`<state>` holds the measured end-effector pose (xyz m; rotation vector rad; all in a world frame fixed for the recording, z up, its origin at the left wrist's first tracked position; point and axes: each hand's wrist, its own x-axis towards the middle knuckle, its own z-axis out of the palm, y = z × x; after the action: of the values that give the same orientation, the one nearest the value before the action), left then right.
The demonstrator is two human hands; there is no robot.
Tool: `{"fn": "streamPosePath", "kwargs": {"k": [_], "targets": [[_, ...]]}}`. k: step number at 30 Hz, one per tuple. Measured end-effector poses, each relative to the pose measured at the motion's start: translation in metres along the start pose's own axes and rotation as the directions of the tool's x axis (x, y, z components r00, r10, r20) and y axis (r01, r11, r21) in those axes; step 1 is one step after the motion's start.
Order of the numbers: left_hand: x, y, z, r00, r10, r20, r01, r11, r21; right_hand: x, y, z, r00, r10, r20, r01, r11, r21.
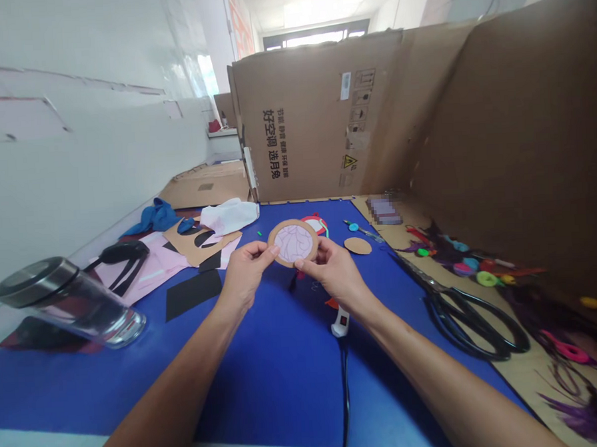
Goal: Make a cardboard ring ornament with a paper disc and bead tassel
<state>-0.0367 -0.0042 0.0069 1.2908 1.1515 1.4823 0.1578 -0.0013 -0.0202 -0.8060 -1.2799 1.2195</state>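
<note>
Between my two hands, above the blue tabletop, is a round cardboard ring (293, 242) with pale fabric with purple lines filling its middle. My left hand (245, 269) pinches its left edge, and my right hand (335, 268) grips its right edge, thumb on the front. Behind the ring, partly hidden, lies a red and white round piece (314, 224). A white-handled corded tool (340, 321) lies below my right hand; its front end is mostly hidden. To the right of the ring rests a cardboard disc (358, 246).
Large black-handled scissors (468, 321) lie at the right edge, beside colourful threads and small reels (471, 268). A glass bottle (77, 305) stands at left. Fabric scraps (231, 216), cut cardboard (194, 245) and a black sheet (193, 294) lie left of centre. Cardboard walls (318, 129) rise behind.
</note>
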Motion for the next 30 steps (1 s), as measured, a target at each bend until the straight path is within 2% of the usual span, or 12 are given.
{"fn": "streamPosePath", "kwargs": {"k": [7,16,26,30], "targets": [[0.003,0.006,-0.004,0.999,-0.031,0.018,0.033,0.997,-0.077,-0.002,0.001,0.004,1.0,0.003,0.008,-0.003,1.0,-0.015],[-0.001,0.007,0.001,0.998,-0.062,0.008,0.062,0.997,-0.034,-0.001,0.0,0.008,1.0,-0.018,-0.024,0.019,0.999,0.042],[-0.007,0.009,0.004,0.998,-0.05,0.027,0.051,0.998,-0.026,-0.004,0.0,0.006,0.999,0.036,-0.013,-0.036,0.999,0.02],[-0.003,0.011,0.0,0.999,-0.029,-0.016,0.028,0.998,-0.048,-0.005,0.0,0.009,1.0,0.021,-0.011,-0.021,1.0,0.02]]}}
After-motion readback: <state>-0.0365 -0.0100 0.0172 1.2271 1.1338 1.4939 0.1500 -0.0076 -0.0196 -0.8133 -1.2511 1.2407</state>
